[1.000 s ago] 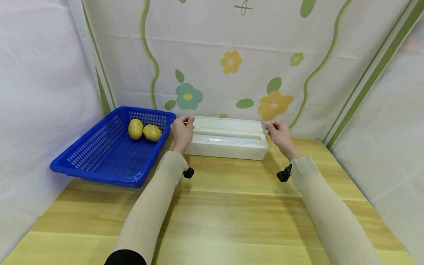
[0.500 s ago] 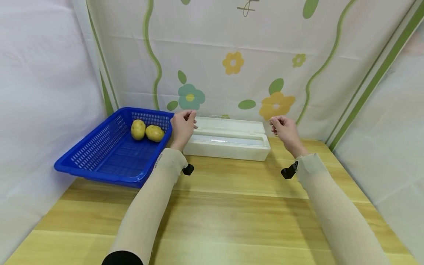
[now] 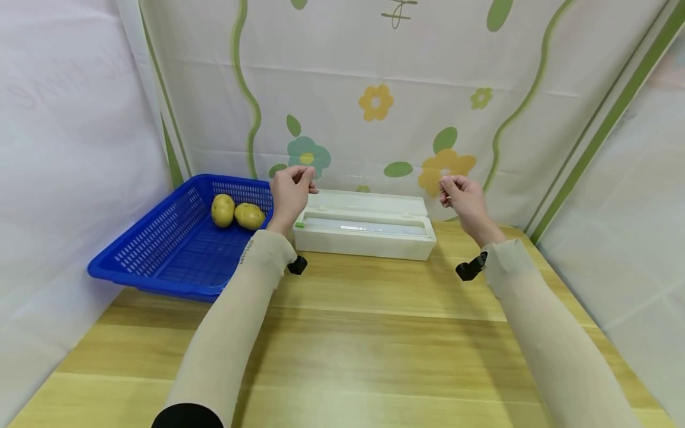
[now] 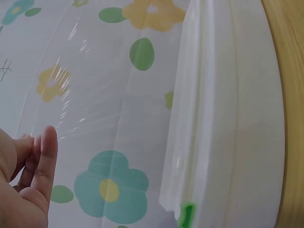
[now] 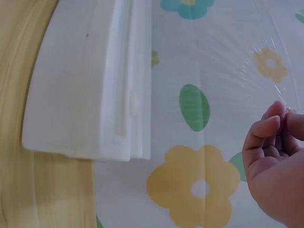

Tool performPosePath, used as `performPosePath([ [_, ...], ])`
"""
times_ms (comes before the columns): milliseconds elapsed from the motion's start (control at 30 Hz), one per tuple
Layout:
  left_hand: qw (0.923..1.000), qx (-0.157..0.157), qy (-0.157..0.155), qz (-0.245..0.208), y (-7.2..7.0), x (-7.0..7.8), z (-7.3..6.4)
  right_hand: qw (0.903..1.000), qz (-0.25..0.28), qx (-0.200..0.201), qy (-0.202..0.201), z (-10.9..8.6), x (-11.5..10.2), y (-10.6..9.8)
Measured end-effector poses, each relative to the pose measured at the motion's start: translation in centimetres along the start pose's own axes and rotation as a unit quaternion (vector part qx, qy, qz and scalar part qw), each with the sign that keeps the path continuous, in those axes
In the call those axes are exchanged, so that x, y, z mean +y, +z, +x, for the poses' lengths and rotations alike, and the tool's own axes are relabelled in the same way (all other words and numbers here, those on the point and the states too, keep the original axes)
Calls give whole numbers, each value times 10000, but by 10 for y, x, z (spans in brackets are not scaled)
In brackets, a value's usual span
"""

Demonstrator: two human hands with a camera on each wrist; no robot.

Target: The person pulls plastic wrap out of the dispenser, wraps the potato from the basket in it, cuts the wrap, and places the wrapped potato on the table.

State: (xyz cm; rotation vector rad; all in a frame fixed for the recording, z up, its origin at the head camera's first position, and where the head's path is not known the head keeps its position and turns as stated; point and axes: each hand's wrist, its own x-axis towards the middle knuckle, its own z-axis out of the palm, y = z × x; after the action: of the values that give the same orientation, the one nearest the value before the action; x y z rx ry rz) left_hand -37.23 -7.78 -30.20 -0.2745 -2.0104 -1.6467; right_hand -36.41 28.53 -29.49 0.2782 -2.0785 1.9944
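Observation:
A clear sheet of plastic wrap stretches up from the long white dispenser box, whose lid is raised at the back. My left hand pinches one corner of the wrap between thumb and fingers, above the box's left end. Above and beyond its right end, my right hand pinches the other corner. Creases fan out from both pinches in the wrist views. A green piece shows at the box's left end.
Left of the box stands a blue plastic basket with two potatoes in it. The wooden table extends in front. A flower-patterned cloth hangs close behind the box.
Both hands have risen, the right also moving a little rightward, drawing the wrap higher from the box. The green piece at the box's left end has come into view. Basket and potatoes stay put.

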Motion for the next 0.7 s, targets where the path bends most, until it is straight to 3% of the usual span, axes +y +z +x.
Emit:
performPosePath([
  [100, 10000, 44, -42, 39, 0, 4, 3, 9994, 351, -23, 62, 2, -6, 0],
  [267, 9994, 66, -160, -315, -2, 10, 9, 9984, 547, -137, 8, 4, -18, 0],
  [333, 9990, 28, -102, -442, -4, 13, 11, 9980, 606, -188, -48, 5, -22, 0],
  [700, 9992, -176, 326, -166, -15, 34, 19, 9945, 1002, -279, -128, 4, -45, 1],
])
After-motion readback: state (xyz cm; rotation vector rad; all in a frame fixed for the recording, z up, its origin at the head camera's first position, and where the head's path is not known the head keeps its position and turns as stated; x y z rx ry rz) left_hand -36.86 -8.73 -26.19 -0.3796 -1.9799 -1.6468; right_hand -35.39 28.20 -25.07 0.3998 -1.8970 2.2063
